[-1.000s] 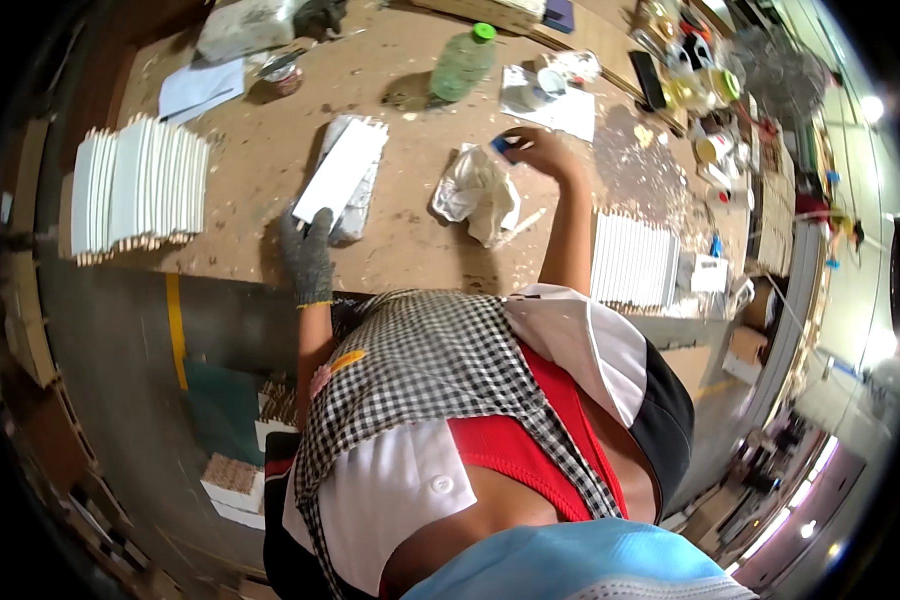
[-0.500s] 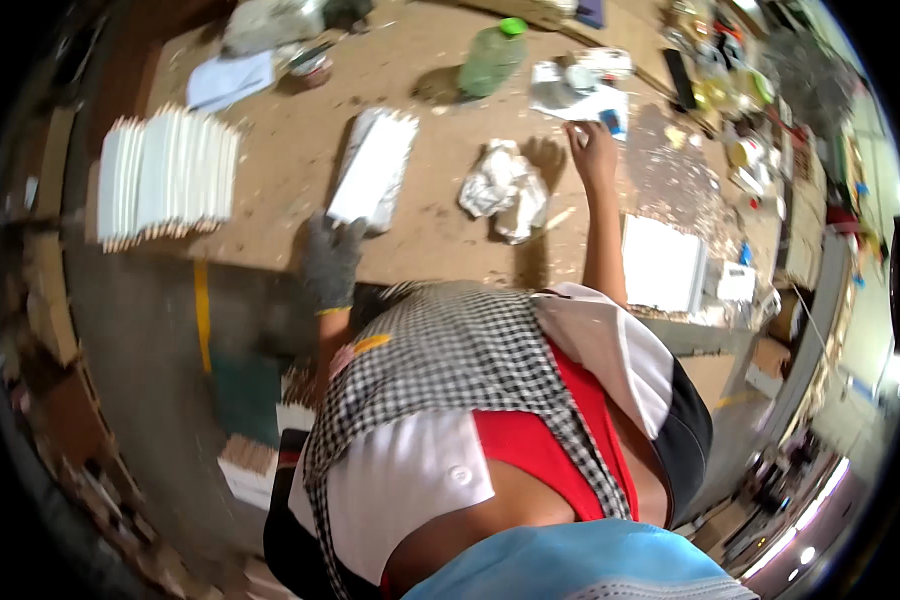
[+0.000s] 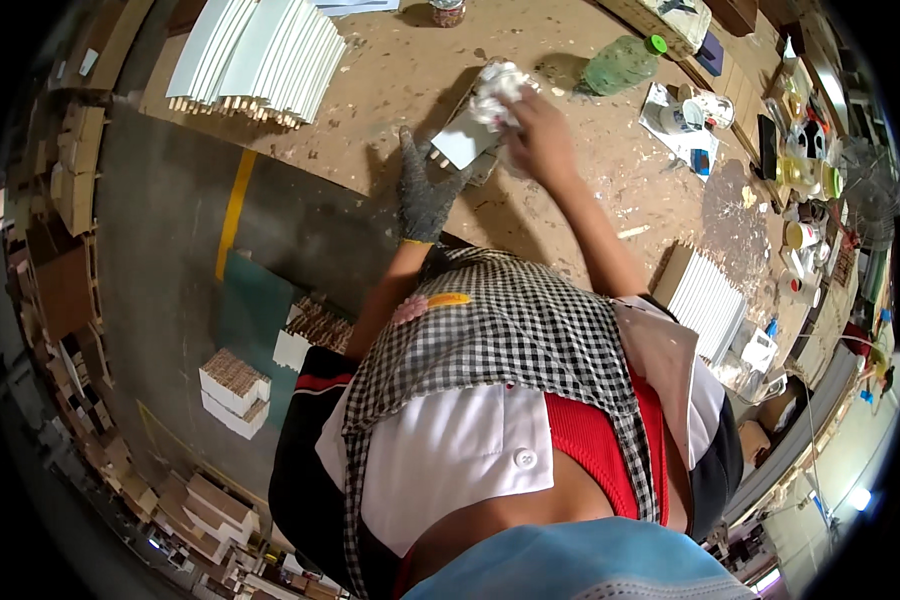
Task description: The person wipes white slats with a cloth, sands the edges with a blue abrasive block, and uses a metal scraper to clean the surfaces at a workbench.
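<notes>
Cloth: the crumpled white cloth (image 3: pixel 492 98), lying on the table (image 3: pixel 390 60) half a second ago, is now lifted and brought onto the white rectangular panel (image 3: pixel 461 140).
Blue item: the small blue object (image 3: pixel 701 162), carried in the right hand earlier, is now left on the white paper sheet (image 3: pixel 682 148), beside the white cup (image 3: pixel 682 117).
Meaning: with the blue object put down, the right hand is freed for the cloth; rubbing of the panel's face is judged to be in hand.
Panel: its flat, smooth white face is partly covered by the cloth; short pale wooden ends are shown along its near left edge. It is set slantwise near the table's front edge, on a greyish piece mostly hidden beneath it. No marks can be made out on the exposed part.
Right hand: the bare right hand (image 3: pixel 538 135) is blurred, its fingers closed over the cloth, which is held against the panel's far part.
Left hand: the grey-gloved left hand (image 3: pixel 426 188) is held with thumb and fingers spread, at the panel's near end; nothing is seen gripped, and whether the panel is touched cannot be told.
Stacks: similar white panels are stood in a row at left (image 3: pixel 260 60) and in another at right (image 3: pixel 700 300).
</notes>
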Available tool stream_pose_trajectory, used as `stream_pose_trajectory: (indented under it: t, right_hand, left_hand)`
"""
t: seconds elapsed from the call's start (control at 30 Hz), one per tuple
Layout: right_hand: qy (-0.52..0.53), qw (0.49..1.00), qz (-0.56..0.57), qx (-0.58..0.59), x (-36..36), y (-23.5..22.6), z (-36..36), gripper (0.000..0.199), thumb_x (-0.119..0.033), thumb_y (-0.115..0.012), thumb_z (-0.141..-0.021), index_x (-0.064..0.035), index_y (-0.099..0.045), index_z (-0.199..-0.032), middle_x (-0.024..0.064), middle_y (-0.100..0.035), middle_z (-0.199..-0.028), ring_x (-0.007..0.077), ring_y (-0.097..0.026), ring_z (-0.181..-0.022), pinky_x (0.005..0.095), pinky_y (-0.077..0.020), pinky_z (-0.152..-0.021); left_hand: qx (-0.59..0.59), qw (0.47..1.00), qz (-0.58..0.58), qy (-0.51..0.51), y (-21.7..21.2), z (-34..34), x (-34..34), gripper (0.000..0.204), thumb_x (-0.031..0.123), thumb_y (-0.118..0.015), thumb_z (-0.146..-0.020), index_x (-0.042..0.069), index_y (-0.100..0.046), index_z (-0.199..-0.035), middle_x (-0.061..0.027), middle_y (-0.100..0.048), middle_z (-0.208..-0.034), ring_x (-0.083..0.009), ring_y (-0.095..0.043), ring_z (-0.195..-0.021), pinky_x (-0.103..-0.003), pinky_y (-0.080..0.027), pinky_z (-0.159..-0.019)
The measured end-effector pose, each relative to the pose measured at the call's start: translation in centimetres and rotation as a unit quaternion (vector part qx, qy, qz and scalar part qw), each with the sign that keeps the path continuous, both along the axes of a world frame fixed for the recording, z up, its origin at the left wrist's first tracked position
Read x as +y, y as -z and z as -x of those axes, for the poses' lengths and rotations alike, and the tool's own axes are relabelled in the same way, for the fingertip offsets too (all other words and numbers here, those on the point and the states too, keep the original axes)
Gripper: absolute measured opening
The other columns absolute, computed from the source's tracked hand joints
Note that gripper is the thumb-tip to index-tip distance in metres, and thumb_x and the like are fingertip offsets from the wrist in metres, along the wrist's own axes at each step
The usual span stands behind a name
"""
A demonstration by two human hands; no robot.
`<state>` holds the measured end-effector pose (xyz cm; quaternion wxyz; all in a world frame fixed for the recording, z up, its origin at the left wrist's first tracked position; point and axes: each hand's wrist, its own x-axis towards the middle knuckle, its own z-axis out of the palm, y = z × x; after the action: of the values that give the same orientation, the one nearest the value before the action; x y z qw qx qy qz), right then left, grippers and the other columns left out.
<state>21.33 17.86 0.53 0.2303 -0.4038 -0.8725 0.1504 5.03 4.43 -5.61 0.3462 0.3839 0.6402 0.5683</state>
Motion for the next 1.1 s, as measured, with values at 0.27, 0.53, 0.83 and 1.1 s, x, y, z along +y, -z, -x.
stream_pose_trajectory:
  t: [0.27, 0.53, 0.83, 1.1]
  right_hand:
    - [-0.241, 0.959, 0.132, 0.072, -2.8, 0.6, 3.1, 0.036, -0.015, -0.060, -0.091, -0.0094, -0.065, -0.127, 0.0172, -0.065, -0.120, 0.0279, -0.060, -0.113, 0.0444, -0.0482, -0.099]
    - [0.008, 0.976, 0.180, 0.125, -0.5, -2.8, -1.0, 0.026, -0.025, -0.059, -0.099, -0.0079, -0.069, -0.117, 0.0142, -0.065, -0.114, 0.0236, -0.069, -0.094, 0.0414, -0.0564, -0.082]
    - [0.061, 0.995, 0.014, -0.079, 10.5, 8.1, -0.1, 0.030, -0.037, -0.051, -0.102, -0.0230, -0.070, -0.120, 0.0092, -0.063, -0.133, 0.0293, -0.053, -0.131, 0.0507, -0.0411, -0.111]
    - [-0.059, 0.992, 0.094, 0.059, 1.5, 1.2, 1.8, 0.016, -0.023, -0.061, -0.095, -0.0182, -0.071, -0.107, 0.0148, -0.065, -0.117, 0.0334, -0.059, -0.115, 0.0479, -0.0475, -0.093]
  left_hand:
    - [-0.661, 0.708, -0.241, 0.060, 4.5, -0.2, 0.5, 0.050, 0.034, -0.032, -0.110, 0.010, -0.031, -0.154, -0.0142, -0.051, -0.136, -0.0267, -0.055, -0.119, -0.042, -0.044, -0.105]
    - [-0.598, 0.800, -0.034, -0.026, -0.7, 0.2, 2.2, 0.057, 0.049, -0.052, -0.103, 0.008, -0.042, -0.141, -0.0085, -0.061, -0.122, -0.0257, -0.059, -0.113, -0.044, -0.055, -0.093]
    - [0.068, 0.997, 0.047, 0.010, -1.5, -1.0, 2.0, 0.113, 0.028, -0.091, -0.072, -0.004, -0.020, -0.155, -0.0289, -0.045, -0.144, -0.0370, -0.051, -0.129, -0.043, -0.047, -0.104]
    - [0.186, 0.981, 0.052, -0.006, -1.8, -0.2, 1.5, 0.111, 0.025, -0.090, -0.073, -0.007, -0.021, -0.153, -0.0253, -0.048, -0.143, -0.0349, -0.051, -0.129, -0.043, -0.043, -0.109]
